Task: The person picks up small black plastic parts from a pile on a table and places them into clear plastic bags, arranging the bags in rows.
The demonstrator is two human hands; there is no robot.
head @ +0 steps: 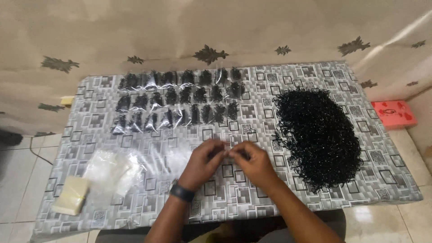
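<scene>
Near the front edge of the worktop [252,207], seen from the head camera, the left hand [203,163] and the right hand [254,163] met fingertip to fingertip, each grip pinched narrow on something small between them. What they held was too small and blurred to name; it looked like a thin clear thing. A dark watch [182,192] sat on the left wrist.

Just to the right of the hands lay one large heap of black loops [318,135], tangled and glossy, reaching close to the worktop's right and front edges. Beyond the hands, toward the far edge, small clear bags of black loops [180,102] lay in three rows, roughly eight or nine to a row; an exact count could not be made. Left of the hands lay a loose pile of empty clear bags [112,168], and just beside it one pale flat packet [72,194] near the front left corner.

Open worktop showed between the hands and the rows, and along the far right corner. One red box [395,113] lay on the floor past the right edge.
</scene>
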